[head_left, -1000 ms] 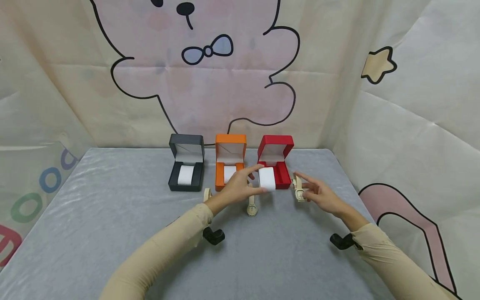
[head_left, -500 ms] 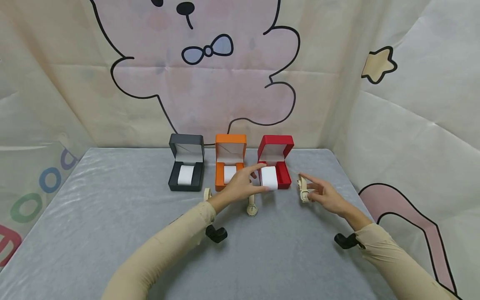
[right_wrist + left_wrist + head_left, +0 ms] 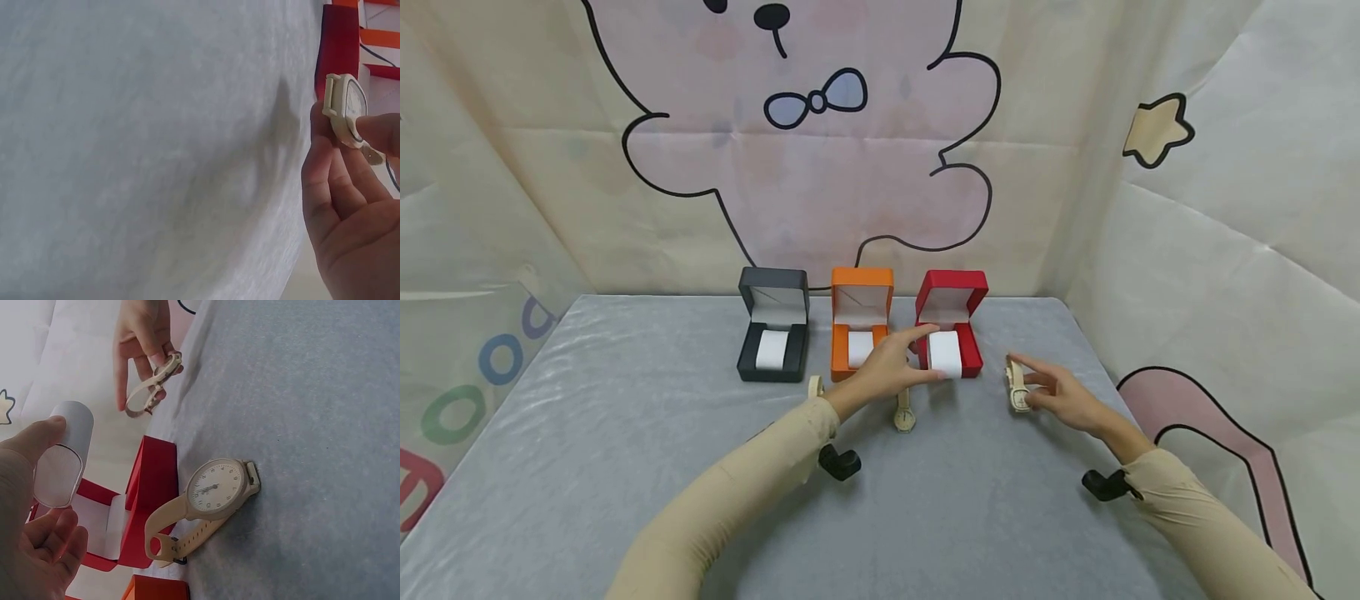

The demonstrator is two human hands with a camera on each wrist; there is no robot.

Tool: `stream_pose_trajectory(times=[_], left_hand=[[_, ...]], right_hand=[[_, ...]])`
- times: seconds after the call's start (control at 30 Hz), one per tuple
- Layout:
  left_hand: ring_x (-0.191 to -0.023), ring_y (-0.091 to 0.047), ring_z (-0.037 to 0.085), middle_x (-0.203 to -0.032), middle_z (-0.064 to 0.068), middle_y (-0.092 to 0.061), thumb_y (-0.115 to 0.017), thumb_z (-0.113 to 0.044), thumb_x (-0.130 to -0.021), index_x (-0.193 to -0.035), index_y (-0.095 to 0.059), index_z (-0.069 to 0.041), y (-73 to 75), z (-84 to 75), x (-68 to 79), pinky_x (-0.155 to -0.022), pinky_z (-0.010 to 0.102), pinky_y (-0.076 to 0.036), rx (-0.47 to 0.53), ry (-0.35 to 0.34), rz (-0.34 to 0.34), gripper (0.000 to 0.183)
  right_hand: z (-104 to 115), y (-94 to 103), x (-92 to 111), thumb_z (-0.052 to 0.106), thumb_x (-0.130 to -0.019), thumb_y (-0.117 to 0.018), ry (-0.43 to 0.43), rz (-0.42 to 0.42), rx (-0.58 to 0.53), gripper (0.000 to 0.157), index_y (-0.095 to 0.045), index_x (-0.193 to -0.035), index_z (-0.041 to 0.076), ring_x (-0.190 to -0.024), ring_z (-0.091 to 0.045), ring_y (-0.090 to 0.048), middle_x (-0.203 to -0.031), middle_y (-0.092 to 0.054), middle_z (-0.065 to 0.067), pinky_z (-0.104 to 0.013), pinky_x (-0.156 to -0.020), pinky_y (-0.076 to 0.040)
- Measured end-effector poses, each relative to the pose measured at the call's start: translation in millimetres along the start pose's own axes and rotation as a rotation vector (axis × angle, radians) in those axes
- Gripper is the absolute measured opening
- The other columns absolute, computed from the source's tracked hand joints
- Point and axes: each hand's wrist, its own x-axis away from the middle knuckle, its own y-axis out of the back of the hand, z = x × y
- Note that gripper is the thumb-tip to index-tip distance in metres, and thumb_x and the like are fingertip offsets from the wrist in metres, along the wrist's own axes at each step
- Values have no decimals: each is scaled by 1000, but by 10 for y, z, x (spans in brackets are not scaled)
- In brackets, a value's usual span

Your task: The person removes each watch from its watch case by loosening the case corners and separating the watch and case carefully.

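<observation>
My left hand pinches a white watch cushion between thumb and fingers, held in front of the open red watch box. In the left wrist view the cushion shows its rounded end. To the right of the red box, my right hand holds a cream wristwatch by thumb and fingers, above the table; its strap forms a loop. Below my left hand a second cream wristwatch lies on the cloth, its round dial plain in the left wrist view. A third wristwatch is partly hidden behind the left wrist.
An open orange watch box and an open dark grey watch box stand left of the red one, each with a white cushion inside. Grey cloth covers the table. A printed curtain hangs behind the boxes.
My right hand has moved right and slightly toward me with its wristwatch, away from the red box. My left hand has shifted slightly right with the cushion.
</observation>
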Motion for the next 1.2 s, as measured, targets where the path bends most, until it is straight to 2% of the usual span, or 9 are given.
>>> stream_pose_trajectory(times=[0.17,0.5,0.73,0.83,1.03,1.1,1.2], left_hand=[[-115,-58,26,-124,2,-63,-83,-38,-84,-151,-47,-27,-25,14,-3,-80,29,-52,-12,12,10,77],[-118,-59,31,-129,6,-63,-83,-37,-84,-152,-47,-25,-37,1,4,-79,30,-51,3,-3,17,77],[-116,-58,33,-124,8,-64,-83,-38,-85,-152,-47,-23,-64,19,-7,-78,30,-50,-7,0,25,78],[-115,-58,34,-121,10,-64,-83,-37,-85,-152,-47,-22,-81,33,-19,-78,31,-50,-10,-5,30,77],[-116,-59,31,-121,5,-63,-83,-38,-84,-152,-47,-23,-112,50,-38,-82,31,-51,-29,2,29,78],[-116,-59,31,-121,5,-63,-83,-39,-84,-152,-47,-24,-113,55,-40,-82,32,-51,-31,13,28,78],[-117,-58,30,-123,5,-63,-83,-40,-84,-152,-46,-24,-111,68,-49,-85,33,-52,-29,26,27,79]], right_hand=[[-79,51,38,-1,-96,-62,-18,30,-11,70,-28,-158,1,-116,2,-56,-156,-35,-25,-24,-82,-57],[-166,123,95,-3,-97,-59,-51,70,-1,69,-27,-158,0,-111,0,-59,-151,-39,-31,-24,-81,-56],[-188,150,121,-1,-98,-59,-71,73,17,69,-27,-159,3,-107,-1,-60,-139,-50,-34,-24,-79,-56],[-195,152,122,-2,-98,-59,-60,85,24,69,-27,-158,1,-108,-3,-60,-139,-52,-33,-24,-79,-55],[-245,139,134,-2,-97,-61,-37,85,69,68,-30,-157,0,-112,-2,-59,-141,-52,-34,-19,-82,-52],[-247,132,135,-1,-97,-61,-31,77,93,67,-31,-157,0,-115,-5,-59,-141,-51,-34,-18,-83,-51],[-242,126,129,-1,-96,-62,-7,71,128,66,-32,-155,-2,-122,-24,-59,-145,-48,-35,-18,-84,-51]])
